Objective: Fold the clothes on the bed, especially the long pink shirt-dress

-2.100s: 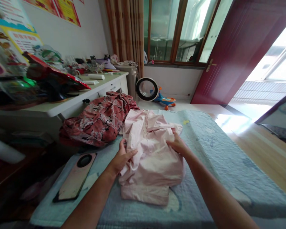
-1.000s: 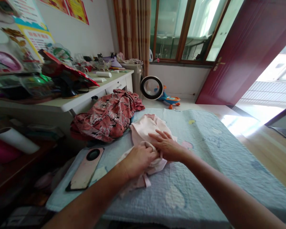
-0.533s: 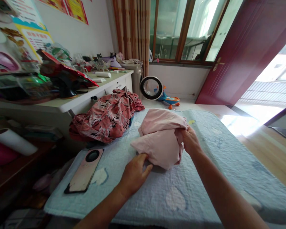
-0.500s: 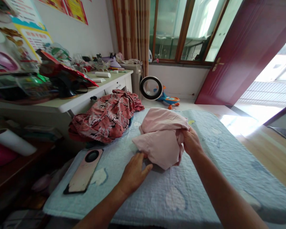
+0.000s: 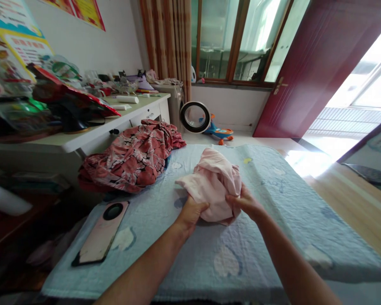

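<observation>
A pale pink cloth garment (image 5: 211, 184), bunched and partly folded, lies on the blue quilted cover (image 5: 257, 245); its exact kind cannot be told. My left hand (image 5: 192, 212) grips its near left edge, thumb on top and the other fingers hidden under the fabric. At the right side my right hand (image 5: 244, 201) pinches the cloth, thumb over the front. Left of the hands lies a phone (image 5: 98, 239), its round camera ring at the far end. Beyond that sits a heap of red flower-patterned fabric (image 5: 136, 156).
A cluttered desk (image 5: 82, 137) runs along the left, bearing a red packet and jars. At the back stand a washing machine with its round door (image 5: 195, 116) swung out and a blue and orange ride-on toy (image 5: 220, 132). A dark red door (image 5: 292, 59) is at the right.
My left hand has moved onto the pink garment and closed on its edge. The cloth is more gathered and its top fold has shifted. The view has turned slightly right.
</observation>
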Available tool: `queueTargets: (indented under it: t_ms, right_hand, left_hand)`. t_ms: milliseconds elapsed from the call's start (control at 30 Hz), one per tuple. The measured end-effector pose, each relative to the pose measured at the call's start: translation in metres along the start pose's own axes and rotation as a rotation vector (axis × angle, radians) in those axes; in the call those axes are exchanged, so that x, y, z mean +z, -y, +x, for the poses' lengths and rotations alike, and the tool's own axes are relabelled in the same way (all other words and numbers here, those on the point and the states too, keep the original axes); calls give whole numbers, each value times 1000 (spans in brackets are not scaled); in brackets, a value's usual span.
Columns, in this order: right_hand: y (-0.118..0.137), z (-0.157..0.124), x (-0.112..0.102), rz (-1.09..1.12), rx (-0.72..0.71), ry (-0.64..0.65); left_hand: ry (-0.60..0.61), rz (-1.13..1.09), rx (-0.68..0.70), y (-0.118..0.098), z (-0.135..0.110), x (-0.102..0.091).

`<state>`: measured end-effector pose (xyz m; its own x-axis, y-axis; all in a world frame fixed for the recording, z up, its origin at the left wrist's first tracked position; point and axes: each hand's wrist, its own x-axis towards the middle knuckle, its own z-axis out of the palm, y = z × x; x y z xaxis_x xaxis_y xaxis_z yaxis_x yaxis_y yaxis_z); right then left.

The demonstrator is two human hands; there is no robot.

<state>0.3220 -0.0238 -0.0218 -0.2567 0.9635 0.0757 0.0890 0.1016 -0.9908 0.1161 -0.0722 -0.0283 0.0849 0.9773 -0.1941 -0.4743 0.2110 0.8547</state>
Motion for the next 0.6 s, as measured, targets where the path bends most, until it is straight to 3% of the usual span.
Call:
queueTargets:
  t_ms: [67, 167, 333, 433, 500, 600]
  right_hand:
    - [1, 2, 1, 17, -1, -15]
    - [21, 2, -5, 80, -81, -125]
    - [69, -7, -33, 244, -208, -422]
    - [79, -17, -53, 223, -208, -583]
    - [74, -26, -68, 96, -115, -586]
    - [57, -42, -94, -349, 153, -332]
  left_hand:
    - [7, 55, 49, -9, 3, 5]
    - [40, 109, 44, -42, 4, 0]
    - [76, 204, 139, -121, 5, -31]
    - [81, 262, 193, -151, 9, -56]
    - [54, 341, 181, -155, 14, -74]
    - [87, 646, 27, -144, 23, -103]
